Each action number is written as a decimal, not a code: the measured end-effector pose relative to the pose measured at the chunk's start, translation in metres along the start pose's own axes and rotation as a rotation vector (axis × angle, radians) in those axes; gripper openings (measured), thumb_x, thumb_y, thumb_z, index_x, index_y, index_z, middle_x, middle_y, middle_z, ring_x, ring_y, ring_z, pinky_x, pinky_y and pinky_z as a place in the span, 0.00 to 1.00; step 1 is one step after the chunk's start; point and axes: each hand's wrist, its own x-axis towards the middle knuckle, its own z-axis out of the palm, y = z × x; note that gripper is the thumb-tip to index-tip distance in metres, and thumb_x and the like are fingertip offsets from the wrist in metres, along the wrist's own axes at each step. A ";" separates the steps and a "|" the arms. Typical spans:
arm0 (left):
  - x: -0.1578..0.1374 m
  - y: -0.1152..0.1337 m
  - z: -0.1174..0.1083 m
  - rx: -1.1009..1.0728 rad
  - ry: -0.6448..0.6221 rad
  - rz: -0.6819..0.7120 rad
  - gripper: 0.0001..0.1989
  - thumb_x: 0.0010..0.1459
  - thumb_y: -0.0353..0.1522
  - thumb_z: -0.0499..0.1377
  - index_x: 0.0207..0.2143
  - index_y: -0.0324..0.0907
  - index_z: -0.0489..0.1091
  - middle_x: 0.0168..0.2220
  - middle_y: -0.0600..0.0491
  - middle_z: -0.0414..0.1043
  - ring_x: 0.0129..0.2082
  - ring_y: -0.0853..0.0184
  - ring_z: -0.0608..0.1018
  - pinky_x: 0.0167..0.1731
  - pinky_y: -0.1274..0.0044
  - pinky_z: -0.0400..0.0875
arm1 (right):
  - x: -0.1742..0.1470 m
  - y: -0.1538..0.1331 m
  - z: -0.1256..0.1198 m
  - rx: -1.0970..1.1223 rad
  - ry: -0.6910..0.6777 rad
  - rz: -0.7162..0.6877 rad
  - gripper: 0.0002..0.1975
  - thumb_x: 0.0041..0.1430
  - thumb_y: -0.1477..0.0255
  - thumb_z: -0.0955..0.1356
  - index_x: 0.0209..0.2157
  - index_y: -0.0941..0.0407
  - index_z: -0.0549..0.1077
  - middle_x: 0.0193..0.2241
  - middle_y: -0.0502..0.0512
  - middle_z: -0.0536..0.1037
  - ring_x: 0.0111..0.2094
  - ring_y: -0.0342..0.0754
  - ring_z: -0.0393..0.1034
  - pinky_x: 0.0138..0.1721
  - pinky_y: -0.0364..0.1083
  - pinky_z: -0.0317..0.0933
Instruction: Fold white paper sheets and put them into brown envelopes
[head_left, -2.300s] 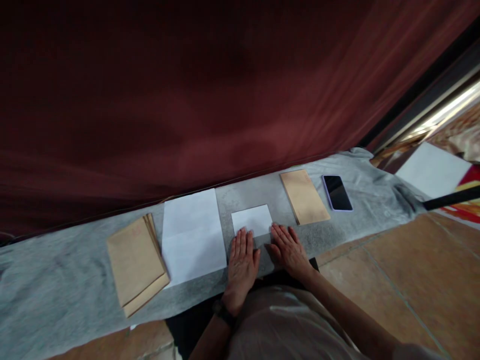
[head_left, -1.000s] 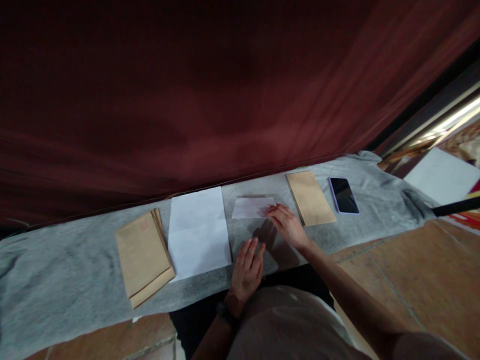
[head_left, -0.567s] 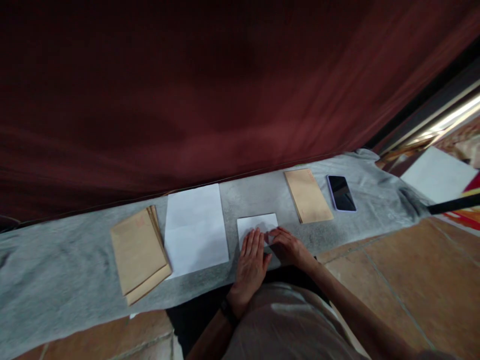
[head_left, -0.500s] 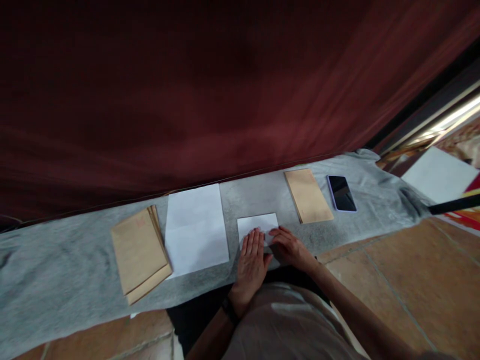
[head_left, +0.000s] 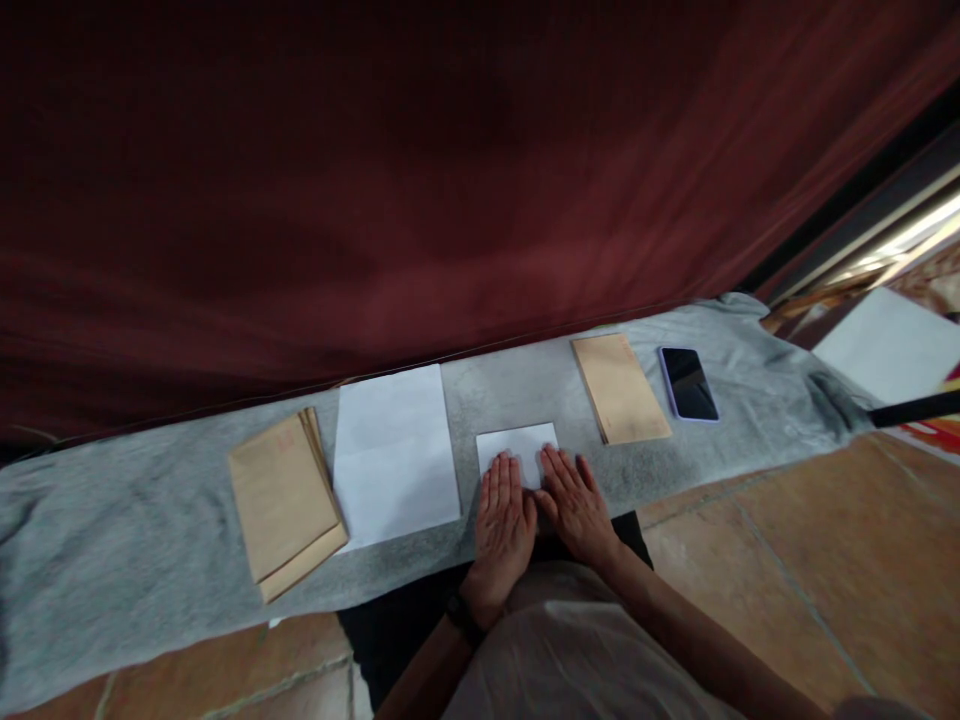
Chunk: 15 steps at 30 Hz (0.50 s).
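Observation:
A small folded sheet of white paper (head_left: 519, 440) lies on the grey cloth right in front of me, its near part covered by my hands. My left hand (head_left: 504, 525) rests flat on its left side, fingers stretched out. On the right side my right hand (head_left: 576, 508) also lies flat, fingers extended and slightly parted. To the left is a larger stack of white paper (head_left: 396, 450). Beyond that sits a pile of brown envelopes (head_left: 285, 500). Right of my hands are more brown envelopes (head_left: 621, 390), seen as a thin neat stack.
A phone with a purple case (head_left: 688, 384) lies at the right on the grey cloth (head_left: 135, 540), which covers a long narrow surface. A dark red curtain (head_left: 450, 200) hangs behind it. Tiled floor (head_left: 750, 560) shows on the near side.
My right hand has gone from bent fingers at the paper's right edge to lying flat on it. My left hand stays flat on the paper. The view has shifted slightly.

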 end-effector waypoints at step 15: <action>0.037 0.022 0.003 -0.132 -0.062 0.191 0.31 0.73 0.36 0.44 0.73 0.35 0.42 0.73 0.42 0.49 0.73 0.61 0.53 0.70 0.62 0.56 | -0.008 0.012 0.007 -0.094 0.036 -0.042 0.33 0.70 0.72 0.59 0.73 0.59 0.49 0.70 0.65 0.58 0.70 0.59 0.51 0.70 0.65 0.42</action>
